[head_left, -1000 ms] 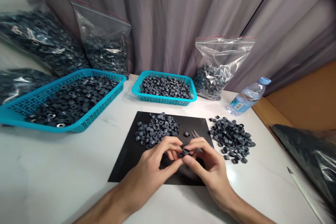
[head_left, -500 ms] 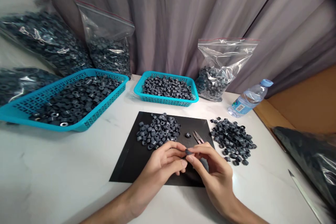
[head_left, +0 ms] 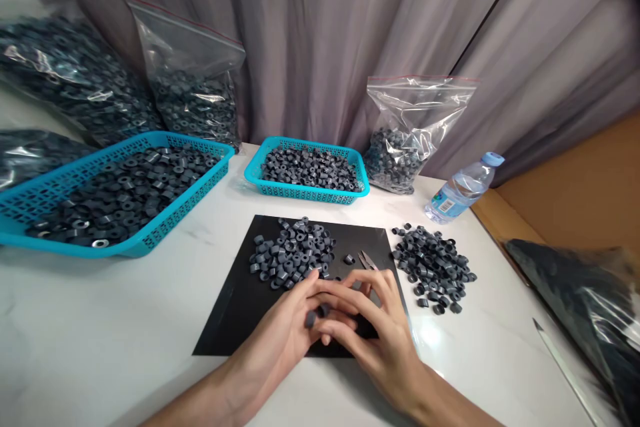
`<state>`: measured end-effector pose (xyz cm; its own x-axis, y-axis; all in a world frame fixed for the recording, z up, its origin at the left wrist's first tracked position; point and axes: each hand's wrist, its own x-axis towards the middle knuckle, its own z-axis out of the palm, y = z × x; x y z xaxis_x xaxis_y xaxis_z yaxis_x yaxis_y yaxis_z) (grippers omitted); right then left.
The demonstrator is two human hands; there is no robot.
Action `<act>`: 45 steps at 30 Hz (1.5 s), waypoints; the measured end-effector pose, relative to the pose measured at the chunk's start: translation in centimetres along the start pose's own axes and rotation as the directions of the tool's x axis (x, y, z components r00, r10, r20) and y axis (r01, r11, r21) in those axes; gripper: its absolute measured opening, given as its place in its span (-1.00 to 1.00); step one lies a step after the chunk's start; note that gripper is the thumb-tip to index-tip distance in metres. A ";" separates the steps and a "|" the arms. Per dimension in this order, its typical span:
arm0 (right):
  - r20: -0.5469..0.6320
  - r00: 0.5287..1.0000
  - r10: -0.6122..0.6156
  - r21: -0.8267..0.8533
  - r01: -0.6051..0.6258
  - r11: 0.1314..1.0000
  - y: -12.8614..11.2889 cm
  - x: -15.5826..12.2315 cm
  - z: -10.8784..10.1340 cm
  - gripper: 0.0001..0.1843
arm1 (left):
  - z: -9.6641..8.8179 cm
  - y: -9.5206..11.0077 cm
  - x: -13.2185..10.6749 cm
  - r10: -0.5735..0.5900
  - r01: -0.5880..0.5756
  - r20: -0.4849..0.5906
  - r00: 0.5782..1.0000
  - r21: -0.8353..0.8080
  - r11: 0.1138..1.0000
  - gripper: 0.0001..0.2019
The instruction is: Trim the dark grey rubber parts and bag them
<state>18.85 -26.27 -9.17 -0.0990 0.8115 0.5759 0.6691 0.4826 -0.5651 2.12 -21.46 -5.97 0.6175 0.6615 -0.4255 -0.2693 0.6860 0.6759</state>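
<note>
My left hand (head_left: 295,323) is half-cupped with the palm up, low over a black mat (head_left: 225,320). Small dark grey rings (head_left: 311,319) lie in its palm and against its fingers. Reaching in from the right, my right hand (head_left: 383,327) has its thumb and index finger around these rings, its other fingers bent above. Just beyond the hands, a heap of similar grey rings (head_left: 293,253) covers the mat's far left part. One loose ring (head_left: 349,259) lies beside the small thread snips (head_left: 367,260), whose handles are hidden behind my right hand.
A second pile of rings (head_left: 435,267) lies right of the mat. Two blue baskets, one left (head_left: 145,243) and one behind (head_left: 310,195), hold more. Filled zip bags (head_left: 400,147), a water bottle (head_left: 460,190) and a pointed, pale strip (head_left: 565,367) surround the work area.
My right fingers have moved from a ring held at the left fingertips down into the left palm, where rings now show. The whole view has shifted slightly.
</note>
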 end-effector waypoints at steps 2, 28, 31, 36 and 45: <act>0.014 0.999 0.034 -0.010 -0.034 0.999 0.2 -0.1 0.1 -0.60 | -0.3 0.8 -0.3 0.036 -0.033 -0.057 0.998 0.047 0.998 -0.66; 0.235 0.965 0.113 0.027 -0.122 0.992 2.0 0.2 2.0 -0.73 | -3.9 3.7 -0.4 0.366 -0.315 0.387 0.846 0.918 -0.243 -0.85; 0.234 0.966 0.108 0.039 -0.120 0.992 1.9 0.3 2.1 -0.77 | -3.1 3.9 -0.7 0.351 -0.335 0.352 0.868 0.936 -0.109 -0.82; 0.226 0.968 0.109 0.184 -0.153 0.971 2.1 0.1 1.8 -0.80 | -1.8 3.5 -1.8 0.294 -0.266 0.175 0.940 0.914 0.307 -0.76; 0.152 0.974 0.167 0.234 -0.200 0.951 1.9 0.2 1.5 -0.81 | -1.9 1.2 -0.3 0.437 -0.337 0.092 0.895 0.781 0.525 -0.80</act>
<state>19.00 -24.70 -11.04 -0.0963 0.9213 0.3767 0.4841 0.3740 -0.7911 0.20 -20.23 -6.22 0.5029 0.8638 -0.0295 0.2278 -0.0995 0.9686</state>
